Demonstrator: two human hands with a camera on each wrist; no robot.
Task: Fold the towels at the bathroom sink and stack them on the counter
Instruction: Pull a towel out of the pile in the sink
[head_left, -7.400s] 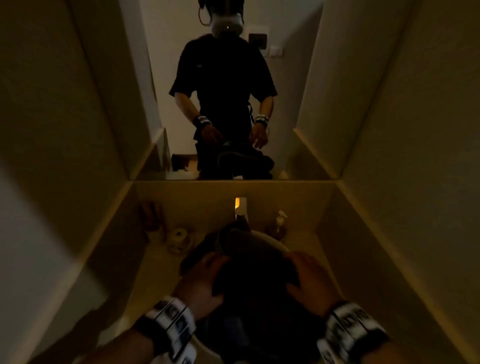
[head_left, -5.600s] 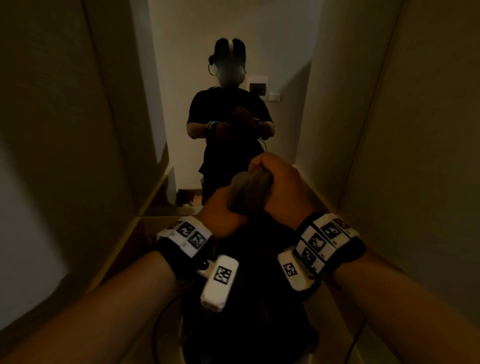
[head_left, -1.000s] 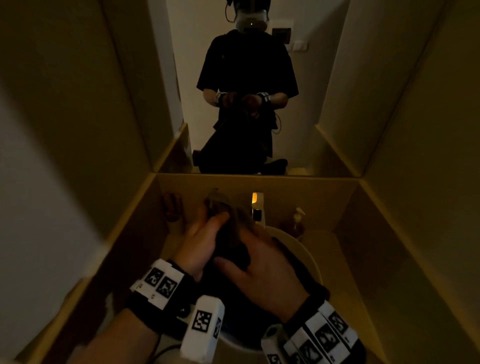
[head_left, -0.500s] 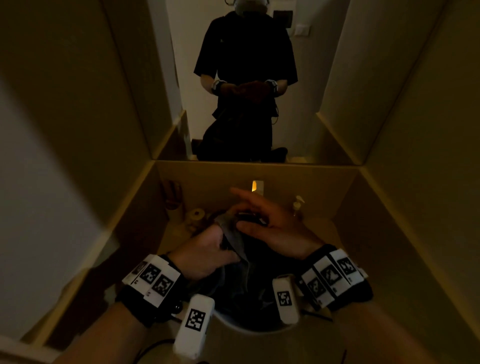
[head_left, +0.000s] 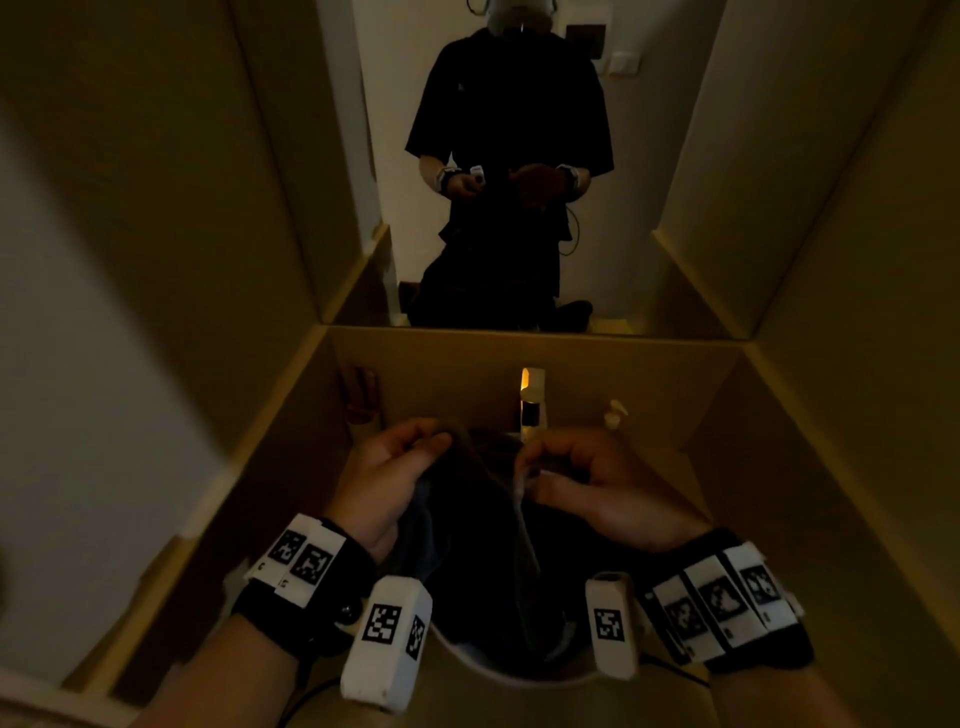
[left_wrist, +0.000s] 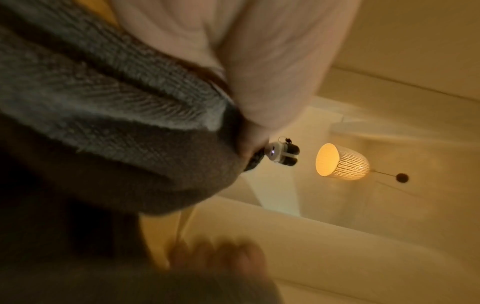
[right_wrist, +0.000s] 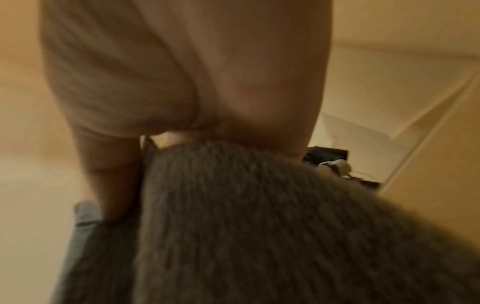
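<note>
A dark grey towel (head_left: 483, 540) hangs between my two hands over the white sink basin (head_left: 519, 675), where more dark cloth lies in a heap. My left hand (head_left: 405, 462) pinches the towel's upper edge on the left. My right hand (head_left: 550, 467) pinches the same edge a little to the right, its fingers curled. The left wrist view shows the ribbed grey towel (left_wrist: 109, 115) gripped under the fingers (left_wrist: 259, 61). In the right wrist view the towel (right_wrist: 259, 226) fills the lower frame below my curled fingers (right_wrist: 182, 72).
The sink sits in a narrow beige alcove with walls close on both sides. A tap (head_left: 532, 415) and a soap dispenser (head_left: 615, 413) stand behind the basin, and a brown object (head_left: 358, 395) at back left. A mirror (head_left: 509, 156) above reflects the person. A lit lamp (left_wrist: 340, 162) hangs overhead.
My hands have drawn apart along the towel's top edge. The right hand, spread flat over the cloth half a second ago, now pinches the edge.
</note>
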